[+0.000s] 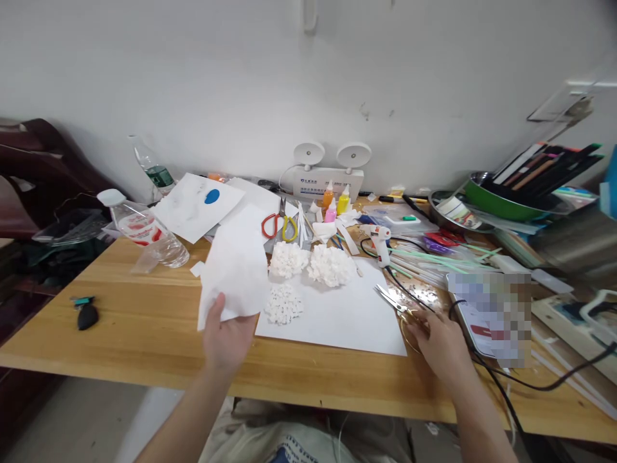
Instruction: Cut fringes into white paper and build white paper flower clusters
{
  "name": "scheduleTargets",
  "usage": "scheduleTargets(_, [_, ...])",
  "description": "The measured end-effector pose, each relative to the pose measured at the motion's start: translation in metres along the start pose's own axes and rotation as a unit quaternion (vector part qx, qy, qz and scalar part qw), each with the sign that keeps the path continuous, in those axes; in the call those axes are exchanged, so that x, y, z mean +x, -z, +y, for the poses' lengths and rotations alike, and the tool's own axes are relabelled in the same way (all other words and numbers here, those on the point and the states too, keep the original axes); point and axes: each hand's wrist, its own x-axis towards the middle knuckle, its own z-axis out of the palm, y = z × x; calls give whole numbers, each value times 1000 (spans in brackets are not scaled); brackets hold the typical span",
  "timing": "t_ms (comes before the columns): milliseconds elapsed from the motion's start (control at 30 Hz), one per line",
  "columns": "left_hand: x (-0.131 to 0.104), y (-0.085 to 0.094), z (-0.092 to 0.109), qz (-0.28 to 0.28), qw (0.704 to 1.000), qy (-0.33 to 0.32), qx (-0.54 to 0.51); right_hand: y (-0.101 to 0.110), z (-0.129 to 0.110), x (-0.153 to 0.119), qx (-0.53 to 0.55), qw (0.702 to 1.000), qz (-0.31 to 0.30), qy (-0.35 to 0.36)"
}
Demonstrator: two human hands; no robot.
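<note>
My left hand grips a white sheet of paper by its lower edge, thumb on top, and the sheet is lifted and slightly curved. At the right, my right hand has its fingers closed on the gold handles of a pair of scissors, whose blades point up and left over a flat white sheet. On that flat sheet, between my hands, lie two crumbly white clumps and a smaller heap of white bits.
A glue gun with a black cord lies near the scissors. Further back are red-and-yellow-handled pliers and small paint bottles. A water bottle leans at left; a phone and cables lie at right.
</note>
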Motion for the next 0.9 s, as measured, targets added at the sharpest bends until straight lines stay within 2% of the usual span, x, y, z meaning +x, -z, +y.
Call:
scheduleTargets(100, [13,-16,12,-92,994,-57,-10,0,0,2,-11,1000,-10,2])
scheduleTargets(200, [23,-42,20,-154,984,-76,-40,2,-2,2,-1,1000,-12,1])
scheduleTargets(300, [29,-74,24,-179,979,-50,-80,7,-5,1,80,997,-3,-5])
scheduleTargets(400, [30,-104,24,-188,970,-38,-150,19,-16,4,204,975,3,-87])
scheduleTargets(467, [30,-118,22,-189,964,-29,-185,31,-29,10,301,942,17,-146])
scheduleTargets(567, [31,-127,19,-194,958,-17,-212,50,-59,28,478,865,53,-145])
scheduleTargets(667, [36,-126,15,-198,955,-22,-221,61,-96,55,591,792,37,-149])
scheduleTargets(800, [46,-120,5,-161,964,-11,-210,58,-141,89,716,688,-22,-117])
scheduleTargets(900, [53,-119,-8,-139,970,21,-201,46,-161,97,760,642,-58,-81])
